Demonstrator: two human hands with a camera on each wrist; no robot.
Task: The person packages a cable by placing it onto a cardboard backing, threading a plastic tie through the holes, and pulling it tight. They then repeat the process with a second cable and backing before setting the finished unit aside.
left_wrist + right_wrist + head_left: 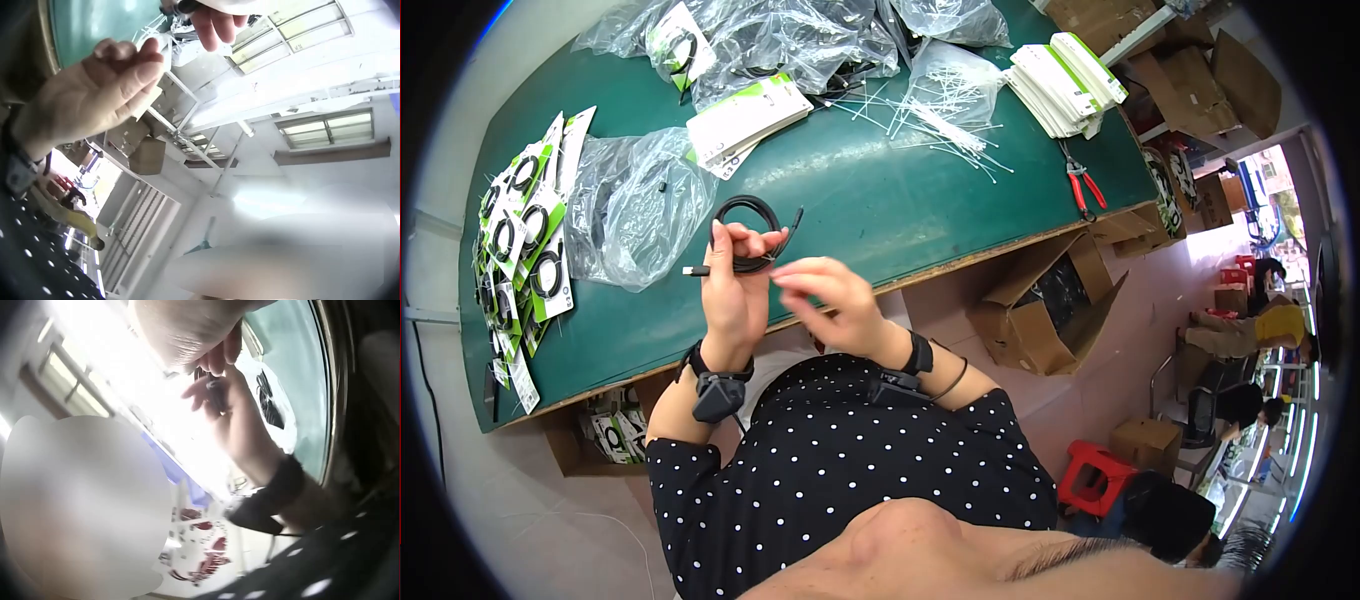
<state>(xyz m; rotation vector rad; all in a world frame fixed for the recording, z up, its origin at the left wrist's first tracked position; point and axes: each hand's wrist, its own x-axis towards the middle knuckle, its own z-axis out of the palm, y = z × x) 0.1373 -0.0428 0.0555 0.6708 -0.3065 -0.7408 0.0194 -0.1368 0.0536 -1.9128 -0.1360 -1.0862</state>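
One green worktop [880, 200] carries clear plastic bags [635, 205] toward its left edge and stacked white packaging cards [1065, 85] at its far right corner. Above the near edge the left hand [735, 295] grips a coiled black cable [745, 201], fingers wrapped round it. The right hand [830, 300] meets the coil with bunched fingertips; I cannot tell whether they pinch anything. Red-handled pliers [1085, 185] lie by the right edge

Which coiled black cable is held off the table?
The bare coil gripped by the left hand; the other cables lie at the table's left end, mounted on white-green cards.
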